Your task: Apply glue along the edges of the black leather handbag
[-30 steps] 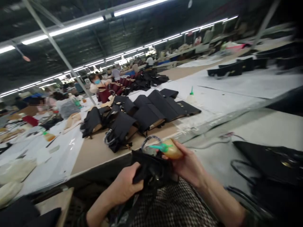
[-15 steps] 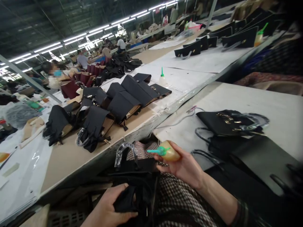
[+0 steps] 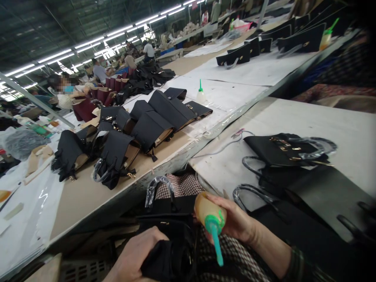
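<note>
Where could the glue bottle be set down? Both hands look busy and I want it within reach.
Bare: the white table beyond the black handbag, and the brown strip before the bags. Crowded: the lap, where the right hand holds the glue bottle and the left hand grips a bag.

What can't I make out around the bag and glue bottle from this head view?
- Black bag: lower part cut off by the bottom edge; left hand covers its side.
- Glue bottle: back hidden by right hand; fill level unclear.
- Nozzle tip: too small to tell whether glue is coming out.
</note>
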